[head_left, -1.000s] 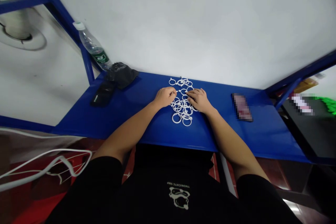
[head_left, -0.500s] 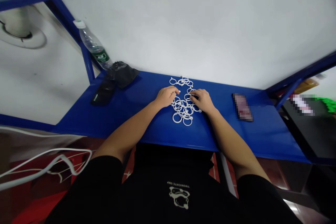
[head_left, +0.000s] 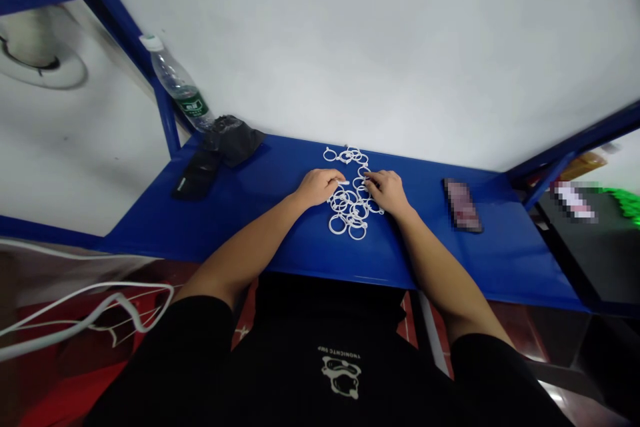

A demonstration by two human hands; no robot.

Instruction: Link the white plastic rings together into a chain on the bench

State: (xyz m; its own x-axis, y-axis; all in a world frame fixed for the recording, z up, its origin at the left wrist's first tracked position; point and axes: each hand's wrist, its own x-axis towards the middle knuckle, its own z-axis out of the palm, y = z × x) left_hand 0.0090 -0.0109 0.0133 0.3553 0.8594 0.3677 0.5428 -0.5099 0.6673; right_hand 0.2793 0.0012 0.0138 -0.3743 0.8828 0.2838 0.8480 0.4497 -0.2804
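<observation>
White rings (head_left: pixel 357 231), each with a small knob or eyelet, lie in a loose, overlapping pile on the blue table (head_left: pixel 310 240). On the left of the pile, my left hand (head_left: pixel 320 187) is closed, with a white ring (head_left: pixel 343 182) seen nearly edge-on pinched between thumb and fingers. Across from it, my right hand (head_left: pixel 387 191) has its fingers curled and drawn together at the pile's right edge, gripping what looks like the edge of a white ring. The fingers partly hide that spot. Several more rings (head_left: pixel 329 155) lie farther back near the wall.
A plastic bottle (head_left: pixel 190 103) stands at the back left, beside a crumpled black bag (head_left: pixel 240 140) and a dark flat object (head_left: pixel 195 180). A blurred-out phone-like object (head_left: pixel 463 205) lies on the right. Blue frame bars (head_left: pixel 555 177) rise at both ends; white cables (head_left: pixel 125 303) hang lower left.
My left hand has shifted slightly toward the right, and the ring in it now shows edge-on. My right fingers have drawn closer together at the pile's edge.
</observation>
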